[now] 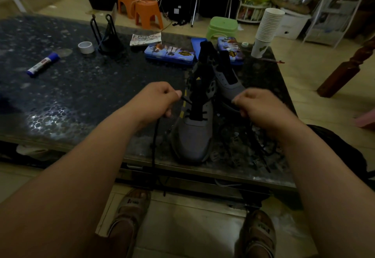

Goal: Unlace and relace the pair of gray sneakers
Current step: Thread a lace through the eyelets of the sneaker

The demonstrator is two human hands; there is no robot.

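A gray sneaker [192,134] stands near the front edge of the dark stone table [81,95], toe toward me, with a black tongue and a black lace [155,142] threaded through its lower eyelets. My left hand [158,99] grips the left lace end just left of the shoe; the lace hangs down past the table edge. On the shoe's right side my right hand [255,107] grips the other lace end, which trails over the table. The second gray sneaker [229,81] stands behind and to the right, partly hidden by the first.
Two blue pencil cases [168,53] lie behind the shoes, with a stack of paper cups [265,30] at the back right. A glue stick [43,64], a tape roll [86,47] and a black wire stand [107,36] sit on the left. Plastic stools stand beyond the table.
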